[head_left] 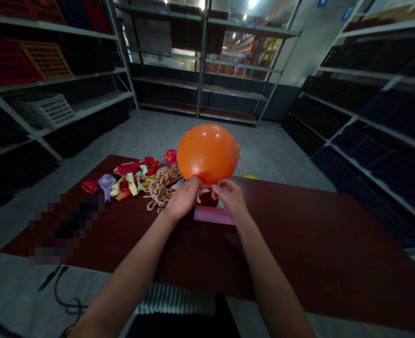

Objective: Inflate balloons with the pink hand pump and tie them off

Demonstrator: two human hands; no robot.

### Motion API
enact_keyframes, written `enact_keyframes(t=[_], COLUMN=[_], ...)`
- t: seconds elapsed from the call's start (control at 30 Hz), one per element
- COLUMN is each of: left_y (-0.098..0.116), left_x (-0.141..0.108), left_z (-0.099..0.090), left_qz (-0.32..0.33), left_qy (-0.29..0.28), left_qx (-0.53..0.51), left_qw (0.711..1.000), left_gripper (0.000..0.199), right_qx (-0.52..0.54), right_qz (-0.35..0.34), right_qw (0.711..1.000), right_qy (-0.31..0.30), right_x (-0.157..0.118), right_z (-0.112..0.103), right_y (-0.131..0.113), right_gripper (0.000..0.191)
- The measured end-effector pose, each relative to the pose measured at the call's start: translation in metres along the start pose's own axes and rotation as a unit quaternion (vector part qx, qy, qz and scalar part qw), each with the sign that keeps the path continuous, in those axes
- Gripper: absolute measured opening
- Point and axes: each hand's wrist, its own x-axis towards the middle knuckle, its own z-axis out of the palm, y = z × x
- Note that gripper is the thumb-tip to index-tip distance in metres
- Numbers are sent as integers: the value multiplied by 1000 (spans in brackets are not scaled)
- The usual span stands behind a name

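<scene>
A dark red-brown tabletop [309, 234] stretches across a grey floor [158, 123] in a dim storeroom lined with racks. Plastic crates fill the left-hand shelves [102, 103], among them a red crate [5, 61], an orange crate [45, 58] and, lower down, a white crate [54, 110]; dark crates [351, 141] pack the right side. A mostly bare rack [228, 89] stands at the back before lit windows [249, 51].

Above the tabletop, near its far edge, an inflated orange balloon [207, 152] rises from the left hand [184, 199] and right hand [231, 199], both with fingertips pinched together at its neck, the exact grip partly hidden. A pink tube [209, 215] lies just below, one end covered by the right hand. Beside the left hand sits a heap of tan cords [163, 185], with limp balloons [133, 183] in mixed colours farther left. The orange balloon blocks part of the floor behind. A pixelated patch [68, 225] masks the tabletop's left side; black cables [73, 303] trail on the floor below.
</scene>
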Motion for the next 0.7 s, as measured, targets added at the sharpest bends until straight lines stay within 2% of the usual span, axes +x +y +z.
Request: enact_keyframes(t=[0.17, 0.3, 0.37, 0.43, 0.53, 0.63, 0.7], left_y=[7, 7, 4, 1, -1, 2, 5], left_x=[3, 7, 7, 6, 5, 5, 5], left_z=[0, 1, 3, 6, 9, 11, 12], left_qz=[-113, -190, -213, -224, -222, -222, -221], left_qy=[33, 45, 37, 24, 10, 19, 30], left_qx=[-114, -206, -262, -307, -335, -350, -363], left_qw=[986, 959, 941, 925, 916, 910, 905], left_gripper=[30, 31, 30, 27, 18, 14, 16], right_qx=[-106, -195, -204, -170, -60, 48, 85], right_qz=[-4, -21, -7, 29, 81, 91, 84], right_qw=[994, 980, 978, 982, 989, 992, 991], right_qy=[-32, -38, -47, -73, -104, -78, -60], right_x=[-3, -3, -3, -2, -2, -3, -3], right_z=[0, -8, -11, -12, -9, -4, 0], right_y=[-10, -7, -4, -2, -3, -4, -3], right_gripper=[26, 14, 13, 18, 29, 30, 27])
